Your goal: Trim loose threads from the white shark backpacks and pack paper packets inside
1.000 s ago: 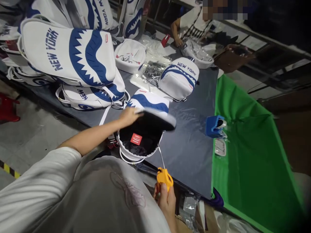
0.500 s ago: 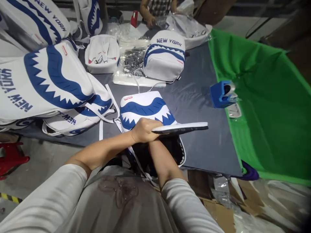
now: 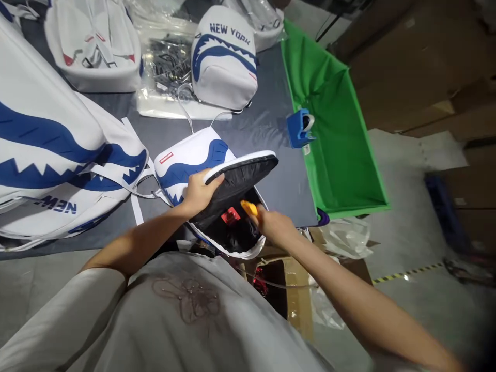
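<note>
A white backpack (image 3: 194, 143) with a blue wavy, toothed pattern lies on the table in front of me, its front flap raised. My left hand (image 3: 199, 192) is closed on the edge of that flap, thumb over the rim. Inside, the lining is black and a red label (image 3: 231, 216) shows at the middle. My right hand (image 3: 273, 223) grips a small orange-yellow tool (image 3: 249, 208) over the right side of the opening. Its tip and exact kind cannot be made out.
More white-and-blue backpacks (image 3: 34, 139) are piled at the left. A finished-looking backpack (image 3: 227, 72) stands behind, near plastic bags (image 3: 166, 67). A blue tape dispenser (image 3: 296, 132) sits by a green fabric bin (image 3: 341, 155) at right. Below is an opened cardboard box (image 3: 298, 294).
My right hand has come out of the backpack and now shows with the orange-yellow tool. The flap is tilted higher, baring the lining and red label. The view has shifted right.
</note>
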Motion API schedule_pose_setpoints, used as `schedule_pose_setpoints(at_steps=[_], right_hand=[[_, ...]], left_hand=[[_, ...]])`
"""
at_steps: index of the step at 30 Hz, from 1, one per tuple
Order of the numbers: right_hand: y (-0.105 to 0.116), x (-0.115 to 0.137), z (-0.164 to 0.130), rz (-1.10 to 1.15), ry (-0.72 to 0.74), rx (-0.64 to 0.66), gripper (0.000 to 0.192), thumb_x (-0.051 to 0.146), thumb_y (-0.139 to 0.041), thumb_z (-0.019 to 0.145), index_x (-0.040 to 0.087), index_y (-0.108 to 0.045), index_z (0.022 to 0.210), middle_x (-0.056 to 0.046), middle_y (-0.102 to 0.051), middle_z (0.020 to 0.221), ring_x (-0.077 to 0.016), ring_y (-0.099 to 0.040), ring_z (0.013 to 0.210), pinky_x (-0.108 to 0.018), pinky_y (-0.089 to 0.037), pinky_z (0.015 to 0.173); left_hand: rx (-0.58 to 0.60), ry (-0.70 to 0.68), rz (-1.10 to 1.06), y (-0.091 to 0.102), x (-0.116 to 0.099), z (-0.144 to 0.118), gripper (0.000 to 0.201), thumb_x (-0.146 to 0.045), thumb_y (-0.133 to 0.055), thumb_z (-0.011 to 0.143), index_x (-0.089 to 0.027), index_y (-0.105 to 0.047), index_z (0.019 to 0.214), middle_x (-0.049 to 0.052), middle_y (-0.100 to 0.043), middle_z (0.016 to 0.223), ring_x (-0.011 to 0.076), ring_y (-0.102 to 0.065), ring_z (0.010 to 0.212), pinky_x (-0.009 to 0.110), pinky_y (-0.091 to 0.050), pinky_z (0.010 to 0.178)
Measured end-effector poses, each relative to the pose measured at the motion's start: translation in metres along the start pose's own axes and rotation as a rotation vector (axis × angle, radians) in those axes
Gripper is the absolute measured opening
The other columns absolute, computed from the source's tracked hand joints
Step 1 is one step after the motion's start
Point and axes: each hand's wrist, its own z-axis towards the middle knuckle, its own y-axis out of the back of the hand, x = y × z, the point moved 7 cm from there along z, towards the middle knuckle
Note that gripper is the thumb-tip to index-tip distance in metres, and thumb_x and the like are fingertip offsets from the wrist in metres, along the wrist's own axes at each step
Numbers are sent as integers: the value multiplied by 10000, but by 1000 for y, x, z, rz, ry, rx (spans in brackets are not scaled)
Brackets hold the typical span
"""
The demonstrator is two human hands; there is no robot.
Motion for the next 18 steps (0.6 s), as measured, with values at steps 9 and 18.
schedule_pose_setpoints(at_steps=[9, 18], right_hand=[[-35, -42, 16, 183, -302, 94, 368, 390, -437, 1016, 118, -635, 1167, -220, -711, 1095, -322, -696, 1048, -408, -526, 868], [-85, 9, -9, 582, -228, -32, 404, 445, -425, 1021, 161, -574, 1266, -124, -735, 972, -236, -696, 859, -290, -489, 696]], left_hand=[[-285, 89, -137, 20, 48, 8, 508, -640, -613, 840, -142, -703, 886, 38, -706, 842, 172, -625, 783, 286, -505, 763], [-195, -11, -108, -2, 39, 3, 560, -699, -619, 815, -152, -699, 907, 45, -713, 859, 179, -646, 805, 306, -525, 790]])
